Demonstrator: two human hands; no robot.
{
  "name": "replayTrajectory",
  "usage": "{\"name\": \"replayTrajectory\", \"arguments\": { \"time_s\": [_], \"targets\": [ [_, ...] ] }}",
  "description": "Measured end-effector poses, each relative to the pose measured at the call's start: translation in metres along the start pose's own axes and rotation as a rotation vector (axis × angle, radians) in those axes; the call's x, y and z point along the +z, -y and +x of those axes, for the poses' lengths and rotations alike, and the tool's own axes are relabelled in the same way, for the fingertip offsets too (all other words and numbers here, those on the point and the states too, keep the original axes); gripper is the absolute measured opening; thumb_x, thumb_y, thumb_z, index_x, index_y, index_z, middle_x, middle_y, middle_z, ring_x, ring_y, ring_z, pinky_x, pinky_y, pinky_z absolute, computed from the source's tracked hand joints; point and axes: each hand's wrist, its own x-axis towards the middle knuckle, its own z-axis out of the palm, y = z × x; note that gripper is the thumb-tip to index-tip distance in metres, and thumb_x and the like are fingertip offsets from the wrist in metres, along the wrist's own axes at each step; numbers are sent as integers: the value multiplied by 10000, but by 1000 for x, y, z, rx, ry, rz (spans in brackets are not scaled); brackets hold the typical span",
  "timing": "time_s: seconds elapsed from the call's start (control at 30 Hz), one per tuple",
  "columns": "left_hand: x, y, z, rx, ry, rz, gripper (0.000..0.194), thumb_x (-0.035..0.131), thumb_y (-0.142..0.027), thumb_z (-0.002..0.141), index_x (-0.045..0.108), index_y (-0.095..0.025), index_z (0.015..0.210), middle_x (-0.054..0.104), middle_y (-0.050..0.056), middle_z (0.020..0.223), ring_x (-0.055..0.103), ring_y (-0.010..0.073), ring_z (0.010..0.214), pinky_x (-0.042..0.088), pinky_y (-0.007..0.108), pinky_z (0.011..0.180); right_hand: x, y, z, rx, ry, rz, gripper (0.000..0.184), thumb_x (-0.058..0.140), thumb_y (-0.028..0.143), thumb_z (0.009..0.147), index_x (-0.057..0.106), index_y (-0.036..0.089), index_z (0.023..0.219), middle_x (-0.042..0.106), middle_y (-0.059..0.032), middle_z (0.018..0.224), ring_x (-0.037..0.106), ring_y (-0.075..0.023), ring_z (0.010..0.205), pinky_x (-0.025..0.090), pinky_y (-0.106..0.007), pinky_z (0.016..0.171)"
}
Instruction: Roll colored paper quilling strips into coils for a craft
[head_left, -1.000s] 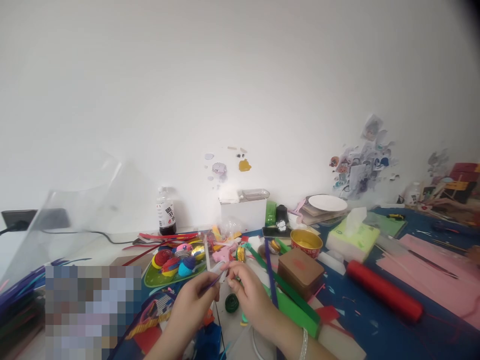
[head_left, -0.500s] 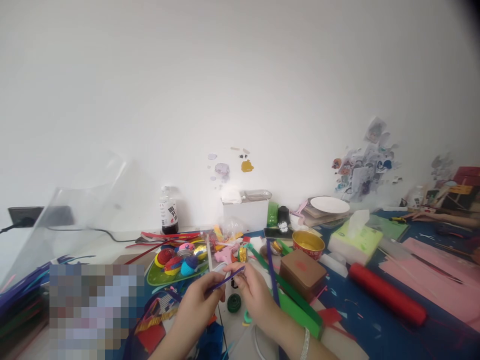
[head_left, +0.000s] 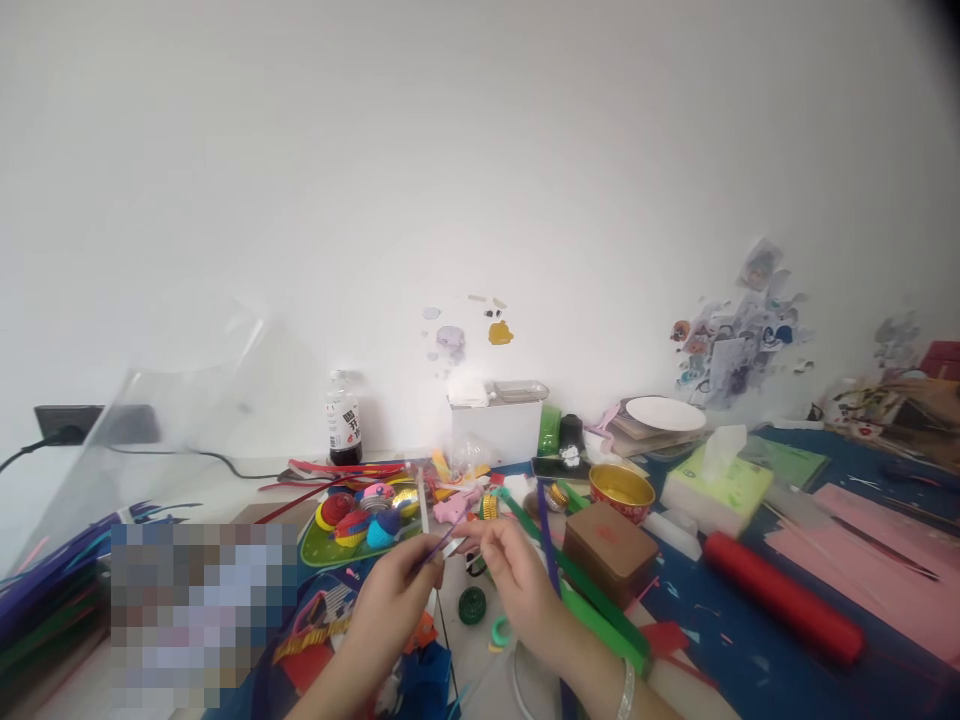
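My left hand (head_left: 397, 592) is closed in a pinch on a thin purple strip (head_left: 441, 546), which slants up to the right past the fingertips. A small white strip (head_left: 454, 546) lies against it, between the two hands. My right hand (head_left: 517, 585) has its bent fingers at the white strip's right end, seemingly pinching it; the exact contact is too small to make out. Below the hands lies a dark green coil (head_left: 472, 605), with a teal ring (head_left: 501, 630) beside my right wrist.
Colourful cupcake-like pieces sit on a green tray (head_left: 319, 548) to the left. To the right are a brown box (head_left: 609, 550), a gold-lined red bowl (head_left: 621, 490), a tissue pack (head_left: 716, 490) and a red roll (head_left: 784, 598). A bottle (head_left: 344, 420) stands by the wall.
My right fingers have shifted off the purple strip's upper end to the small white strip, which now shows between the hands. The purple strip points more steeply upward. The view has turned slightly left.
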Motion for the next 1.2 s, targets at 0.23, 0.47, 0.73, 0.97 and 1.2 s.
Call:
{"name": "replayTrajectory", "arguments": {
  "time_s": [0.23, 0.47, 0.73, 0.97, 1.2],
  "targets": [
    [6, -1, -3, -30, 107, 249, 246, 414, -288, 772, 652, -249, 820, 703, 11, 832, 625, 203, 785, 417, 230, 652, -8, -19, 15, 133, -290, 227, 247, 419, 468, 846, 376, 227, 878, 598, -50, 913, 590, -163, 754, 451, -327, 741],
    [19, 18, -4, 0, 103, 305, 313, 445, -141, 683, 643, -258, 895, 685, 8, 969, 606, 190, 898, 409, 230, 747, -2, -20, 12, 54, -174, 57, 154, 479, 236, 803, 398, 210, 932, 555, 11, 718, 559, -148, 685, 430, -277, 648],
    [20, 2, -14, 126, 130, 396, 284, 452, -169, 699, 625, -281, 894, 682, -9, 880, 600, 184, 729, 415, 254, 670, 4, -24, 10, 107, -223, -31, 176, 427, 233, 838, 392, 200, 1007, 520, 34, 634, 525, -141, 580, 406, -249, 562],
    [30, -6, -23, 255, 153, 326, 265, 441, -230, 785, 610, -267, 985, 695, 27, 895, 623, 179, 722, 435, 234, 657, 13, -30, 4, 97, -478, -70, 226, 421, 330, 864, 379, 193, 1038, 568, -44, 784, 562, -169, 684, 439, -277, 598],
    [19, 2, -10, 74, 1, 276, 278, 381, -365, 831, 609, -236, 736, 658, -8, 661, 587, 166, 606, 395, 210, 558, 3, -18, 8, 106, -374, 75, 192, 426, 393, 855, 459, 211, 907, 556, -40, 847, 559, -159, 730, 460, -282, 663]
  ]
}}
